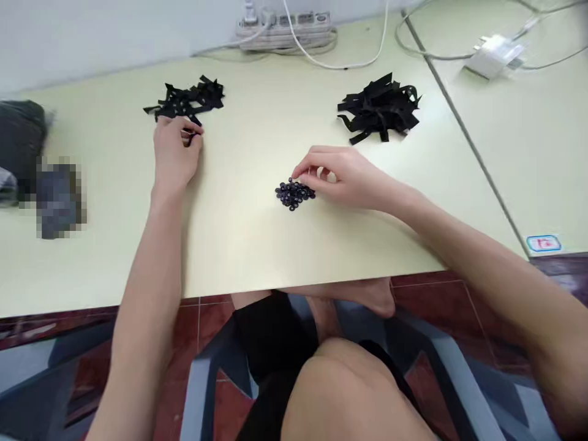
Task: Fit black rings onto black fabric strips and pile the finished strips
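My left hand [177, 150] is at the near edge of a loose pile of black fabric strips [193, 100] at the table's back left. Its fingers are closed around a black strip, partly hidden by the hand. Small light dots show on some strips in this pile. My right hand [337, 174] is over a small heap of round black buttons [294, 195] in the middle of the table. Thumb and forefinger pinch together at the heap's upper edge, with one button at their tips. Farther back on the right lies another pile of black strips [381, 107].
A white power strip [285, 30] with cables runs along the wall. At the right, a white plug adapter [493, 56] lies past the table seam [463, 122]. A dark bag [21, 144] and a blurred-out item [59, 199] are at the far left.
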`<state>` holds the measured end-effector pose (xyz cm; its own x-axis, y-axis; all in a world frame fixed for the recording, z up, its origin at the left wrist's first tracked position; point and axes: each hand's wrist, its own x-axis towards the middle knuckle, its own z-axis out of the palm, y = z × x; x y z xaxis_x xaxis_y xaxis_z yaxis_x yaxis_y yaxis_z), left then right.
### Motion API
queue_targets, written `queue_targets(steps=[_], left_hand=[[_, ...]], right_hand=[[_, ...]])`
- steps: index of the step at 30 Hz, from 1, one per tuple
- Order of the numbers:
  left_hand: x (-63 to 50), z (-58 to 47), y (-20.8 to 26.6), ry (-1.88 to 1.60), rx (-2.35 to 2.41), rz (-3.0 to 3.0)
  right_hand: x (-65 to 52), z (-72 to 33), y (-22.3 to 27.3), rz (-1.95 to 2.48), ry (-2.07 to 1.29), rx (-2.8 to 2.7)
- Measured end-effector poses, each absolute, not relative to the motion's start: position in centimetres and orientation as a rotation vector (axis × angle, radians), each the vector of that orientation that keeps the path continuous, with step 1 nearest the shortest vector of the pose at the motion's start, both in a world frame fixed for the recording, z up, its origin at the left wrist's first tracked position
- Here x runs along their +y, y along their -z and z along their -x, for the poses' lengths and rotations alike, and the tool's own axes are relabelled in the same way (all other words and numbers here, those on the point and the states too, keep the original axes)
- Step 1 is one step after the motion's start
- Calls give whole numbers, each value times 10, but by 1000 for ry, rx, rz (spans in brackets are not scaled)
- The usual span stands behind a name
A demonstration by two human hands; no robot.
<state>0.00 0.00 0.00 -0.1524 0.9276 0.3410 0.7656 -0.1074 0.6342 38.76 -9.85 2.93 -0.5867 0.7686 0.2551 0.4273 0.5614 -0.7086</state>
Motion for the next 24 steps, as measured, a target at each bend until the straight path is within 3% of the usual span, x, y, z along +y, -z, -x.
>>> queue_targets(steps=[13,24], left_hand=[[6,-6,-4,-1175,1595,-2079],[-11,-31,-25,-1311,1831,-1920]], right_hand=[[-99,-391,-32,956,-792,-2181],[-99,-392,-28,964,-772,-2163]])
